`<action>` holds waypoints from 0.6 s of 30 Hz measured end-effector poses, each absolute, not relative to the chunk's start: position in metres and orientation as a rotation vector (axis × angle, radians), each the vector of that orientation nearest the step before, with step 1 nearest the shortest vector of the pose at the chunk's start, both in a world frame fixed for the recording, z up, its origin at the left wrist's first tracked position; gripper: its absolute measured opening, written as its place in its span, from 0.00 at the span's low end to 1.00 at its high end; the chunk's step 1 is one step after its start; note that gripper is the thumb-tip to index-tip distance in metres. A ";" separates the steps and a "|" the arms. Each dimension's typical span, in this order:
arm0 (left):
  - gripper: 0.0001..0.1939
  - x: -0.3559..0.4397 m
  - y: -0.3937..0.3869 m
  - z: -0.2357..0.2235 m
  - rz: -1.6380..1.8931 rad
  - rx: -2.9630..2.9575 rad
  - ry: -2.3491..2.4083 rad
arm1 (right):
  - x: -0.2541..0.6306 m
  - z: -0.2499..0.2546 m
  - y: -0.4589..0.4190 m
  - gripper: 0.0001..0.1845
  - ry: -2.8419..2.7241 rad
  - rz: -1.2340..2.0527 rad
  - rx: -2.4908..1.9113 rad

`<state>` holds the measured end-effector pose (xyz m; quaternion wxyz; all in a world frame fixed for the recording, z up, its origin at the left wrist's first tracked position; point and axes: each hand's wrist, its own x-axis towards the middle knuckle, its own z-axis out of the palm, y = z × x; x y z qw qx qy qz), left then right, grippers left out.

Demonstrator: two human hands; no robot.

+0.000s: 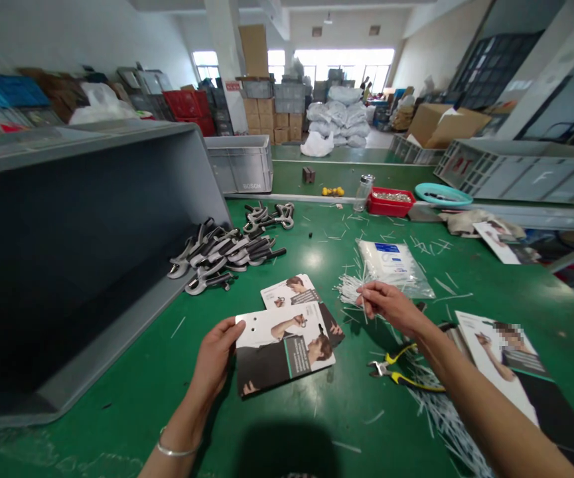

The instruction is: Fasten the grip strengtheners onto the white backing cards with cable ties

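My left hand (215,355) grips the left edge of a printed card (287,345) with a hole punched near its corner, showing a photo of a person's arm. A second, smaller card (289,291) lies just above it on the green mat (311,425). My right hand (390,307) pinches the ends of a bunch of white plastic ties (351,290), next to a clear bag of ties (391,269). Below that hand lie yellow-handled cutting pliers (396,372).
A large grey bin (92,252) lies on its side along the left, beside a heap of black-and-grey metal tools (221,252). More printed cards (500,358) lie at right. Cut tie ends litter the mat. Beyond stand a red tray (390,202), a glass jar (363,192) and crates.
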<state>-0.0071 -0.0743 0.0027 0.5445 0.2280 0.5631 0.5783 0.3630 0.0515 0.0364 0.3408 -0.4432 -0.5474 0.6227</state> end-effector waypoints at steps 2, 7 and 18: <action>0.21 -0.003 -0.075 0.008 1.371 0.587 1.353 | 0.342 0.039 0.045 0.19 -1.441 1.659 -1.108; 0.19 0.007 -0.073 0.020 1.368 0.748 1.323 | 0.281 0.054 0.020 0.14 -1.552 1.419 -1.018; 0.18 0.023 -0.081 0.026 1.357 0.826 1.290 | 0.220 0.056 -0.032 0.07 -1.972 0.645 -0.903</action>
